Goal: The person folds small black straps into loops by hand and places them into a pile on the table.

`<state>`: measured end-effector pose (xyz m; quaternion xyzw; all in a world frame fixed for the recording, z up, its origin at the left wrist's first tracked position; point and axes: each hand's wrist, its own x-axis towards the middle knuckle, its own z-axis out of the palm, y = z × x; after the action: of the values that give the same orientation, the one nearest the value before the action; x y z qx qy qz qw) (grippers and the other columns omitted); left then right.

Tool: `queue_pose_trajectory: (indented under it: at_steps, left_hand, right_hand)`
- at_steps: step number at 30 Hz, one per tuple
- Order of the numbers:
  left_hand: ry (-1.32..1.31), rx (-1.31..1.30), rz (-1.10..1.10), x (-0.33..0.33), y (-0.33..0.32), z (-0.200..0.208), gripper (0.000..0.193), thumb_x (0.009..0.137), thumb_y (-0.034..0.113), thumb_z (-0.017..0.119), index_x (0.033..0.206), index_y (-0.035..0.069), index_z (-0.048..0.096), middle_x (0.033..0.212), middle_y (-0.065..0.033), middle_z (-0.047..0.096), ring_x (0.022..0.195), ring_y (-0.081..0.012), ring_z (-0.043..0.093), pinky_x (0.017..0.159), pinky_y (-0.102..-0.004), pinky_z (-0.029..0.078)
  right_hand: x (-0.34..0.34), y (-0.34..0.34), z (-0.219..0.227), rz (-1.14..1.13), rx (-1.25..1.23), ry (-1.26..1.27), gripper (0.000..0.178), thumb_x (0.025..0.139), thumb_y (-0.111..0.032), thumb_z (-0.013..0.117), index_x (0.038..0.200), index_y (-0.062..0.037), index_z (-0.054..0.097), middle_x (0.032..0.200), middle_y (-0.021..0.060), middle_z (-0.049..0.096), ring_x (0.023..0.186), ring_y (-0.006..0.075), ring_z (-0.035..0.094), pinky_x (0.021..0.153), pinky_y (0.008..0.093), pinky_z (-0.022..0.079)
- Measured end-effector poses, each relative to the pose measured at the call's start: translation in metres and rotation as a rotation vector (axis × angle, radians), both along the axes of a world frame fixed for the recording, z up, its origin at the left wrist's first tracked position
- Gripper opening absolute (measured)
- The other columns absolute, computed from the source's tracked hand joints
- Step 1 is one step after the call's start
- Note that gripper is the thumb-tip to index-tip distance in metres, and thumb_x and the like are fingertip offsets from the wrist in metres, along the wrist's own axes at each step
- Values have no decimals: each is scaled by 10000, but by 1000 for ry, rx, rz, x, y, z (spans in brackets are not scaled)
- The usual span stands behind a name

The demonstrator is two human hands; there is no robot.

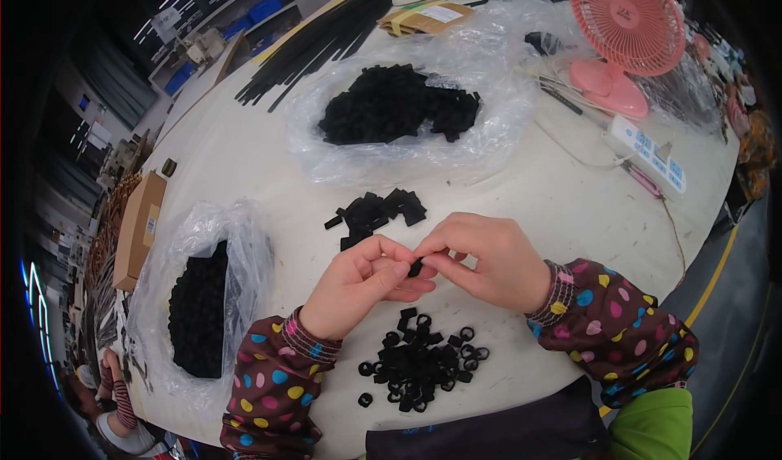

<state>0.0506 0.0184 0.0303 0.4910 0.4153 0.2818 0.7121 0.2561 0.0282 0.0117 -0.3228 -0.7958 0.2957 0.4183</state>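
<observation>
A small black piece (416, 267), which looks like a short bit of webbing or elastic, is pinched between my two hands over the table. The fingertips of my left hand (354, 285) close on it from one side. My right hand (493, 256) grips it from the other with thumb and forefinger; the fingers hide most of it. Just beyond my hands lies a loose pile of flat black pieces (375, 212). Nearer to me, below the hands, small black rings (419, 366) are heaped together, with a few scattered at the edges.
Clear plastic bags hold black pieces at the far middle (379, 106) and at the left (198, 313). Long black strips (326, 37) lie at the back. A pink fan (623, 20) and a white power strip (649, 155) stand right. A cardboard box (140, 232) sits left. Another person (122, 411) is lower left.
</observation>
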Motion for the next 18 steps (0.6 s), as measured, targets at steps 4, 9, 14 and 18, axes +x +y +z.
queue_pose_trajectory:
  at_steps: [4, 9, 14, 18]
  left_hand:
    - [13, 75, -22, -1, -2, -8, 99, 916, 60, 498, 993, 4, 470, 1030, -133, 620, 943, -211, 636, 822, -279, 521]
    - [435, 773, 177, 11, -8, -24, 157, 802, -31, 570, 887, 4, 443, 900, -115, 662, 808, -191, 673, 695, -249, 540]
    - [606, 1095, 281, 12, -14, -24, 244, 763, -75, 589, 858, 23, 387, 870, -134, 674, 784, -178, 668, 719, -266, 531]
    - [600, 1232, 372, 12, -16, -29, 296, 744, -82, 613, 837, 39, 359, 899, -151, 676, 781, -179, 668, 697, -266, 528]
  right_hand:
    - [-1, 0, -3, -17, 70, -23, 121, 773, -25, 647, 882, -72, 663, 791, 40, 632, 713, 167, 616, 588, 248, 479]
    - [-7, -6, -7, -9, -81, -11, 95, 792, -57, 649, 883, -66, 674, 816, 45, 649, 703, 141, 617, 603, 238, 486]
    - [-14, -10, -5, -12, -365, 204, 136, 809, -91, 639, 930, -28, 650, 812, 65, 659, 678, 138, 633, 606, 241, 495]
    - [-13, -12, 1, -4, -524, 225, 151, 816, -97, 640, 928, 4, 639, 816, 68, 668, 715, 102, 637, 621, 231, 500]
